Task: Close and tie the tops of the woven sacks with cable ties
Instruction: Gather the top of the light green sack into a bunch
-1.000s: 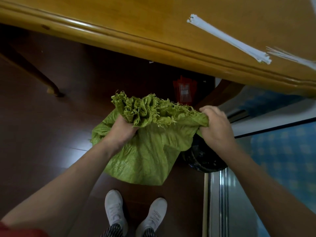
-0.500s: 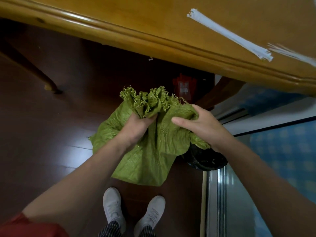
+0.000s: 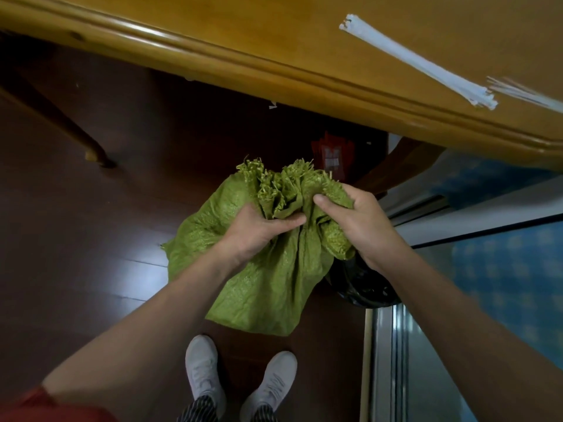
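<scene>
We're bunching the crumpled green woven sack (image 3: 268, 269), held above the floor: left hand (image 3: 259, 231) & right hand (image 3: 353, 220) both clenched round its frayed neck. Next: free one hand for a white cable tie (image 3: 417, 60) on the wooden table (image 3: 243, 35).

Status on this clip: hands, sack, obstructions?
Left hand and right hand gripping gathered top of green sack. No tie on yet. Cable ties on table, nothing blocking.

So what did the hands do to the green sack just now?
The right hand slid in toward the left hand, bunching the top of the sack tighter; both now grip it close together. The left hand kept its hold; the ties stayed on the table.
</scene>
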